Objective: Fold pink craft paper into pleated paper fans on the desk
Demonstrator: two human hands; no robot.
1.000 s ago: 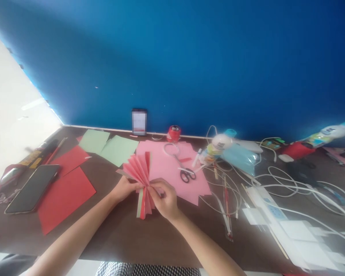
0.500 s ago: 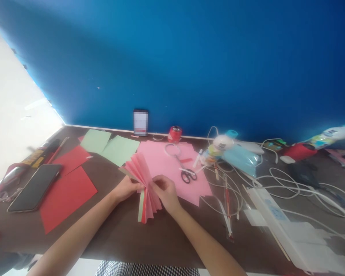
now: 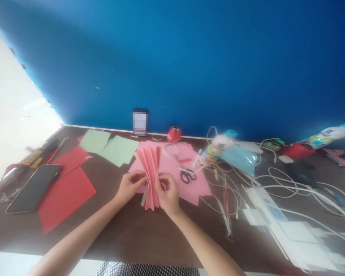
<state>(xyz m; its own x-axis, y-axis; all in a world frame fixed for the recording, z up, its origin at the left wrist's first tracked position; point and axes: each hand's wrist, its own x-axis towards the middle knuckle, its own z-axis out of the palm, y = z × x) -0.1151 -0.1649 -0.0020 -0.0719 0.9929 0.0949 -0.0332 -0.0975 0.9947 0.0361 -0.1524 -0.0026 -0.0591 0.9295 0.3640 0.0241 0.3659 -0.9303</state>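
Note:
Between my hands, above the dark table, stands a pleated pink paper fan [image 3: 151,172], pinched in at its middle so both ends flare. A bit of green shows at its lower left edge. My left hand [image 3: 131,184] grips the fan's left side with thumb and fingers closed. On the other side, my right hand [image 3: 168,191] pinches the folds near the waist. Pink paper sheets [image 3: 186,151] lie flat behind the fan. Black-handled scissors [image 3: 187,175] rest on those sheets, just beyond my right hand.
Red sheets [image 3: 69,199], a dark phone [image 3: 33,188] and green sheets [image 3: 119,149] lie to the left. Another phone [image 3: 140,122] leans on the blue wall beside a red round container [image 3: 174,134]. Rightward are glue bottles [image 3: 222,142], tangled white cables [image 3: 293,188] and a power strip [image 3: 271,214].
The pleated paper has turned more upright, with its pink face now toward me; less of the green and red layers shows. My left hand has shifted slightly up and right.

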